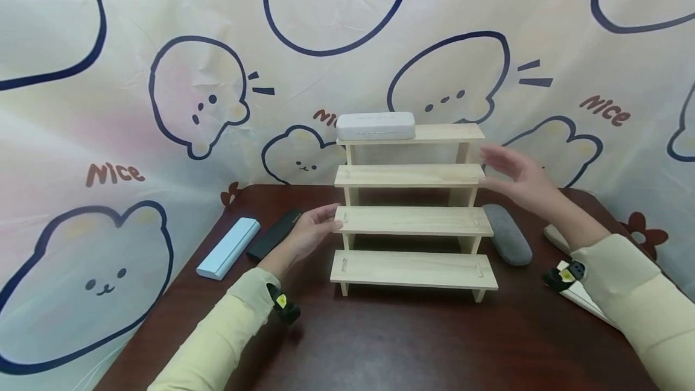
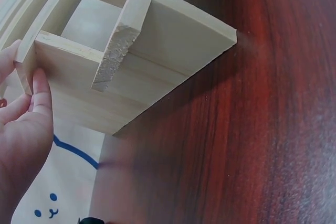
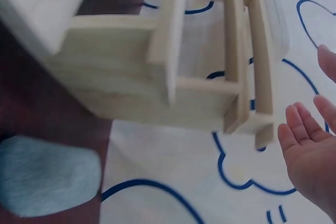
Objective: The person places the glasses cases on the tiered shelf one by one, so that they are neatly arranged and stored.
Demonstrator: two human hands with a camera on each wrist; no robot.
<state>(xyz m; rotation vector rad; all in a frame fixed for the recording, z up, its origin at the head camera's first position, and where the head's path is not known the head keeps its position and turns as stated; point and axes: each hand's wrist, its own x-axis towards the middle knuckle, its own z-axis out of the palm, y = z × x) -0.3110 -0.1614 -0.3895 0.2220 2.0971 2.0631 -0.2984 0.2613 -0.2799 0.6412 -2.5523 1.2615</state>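
Observation:
A pale wooden tiered shelf (image 1: pixel 412 220) stands upright on the dark table, and a white oblong case (image 1: pixel 376 127) lies at the left of its top step. My left hand (image 1: pixel 309 235) pinches the left end of a lower-middle step; in the left wrist view the thumb and fingers lie on either side of the board end (image 2: pixel 27 66). Beside the upper right of the shelf, my right hand (image 1: pixel 521 181) is raised with fingers extended and holds nothing. The right wrist view shows that hand (image 3: pixel 312 153) apart from the wood.
Left of the shelf lie a light blue case (image 1: pixel 228 248) and a dark case (image 1: pixel 274 235). A grey rounded case (image 1: pixel 507 235) sits close to its right side. Further right, a white flat object (image 1: pixel 589 303) is partly under my right sleeve. A patterned cloth (image 1: pixel 320 83) hangs behind.

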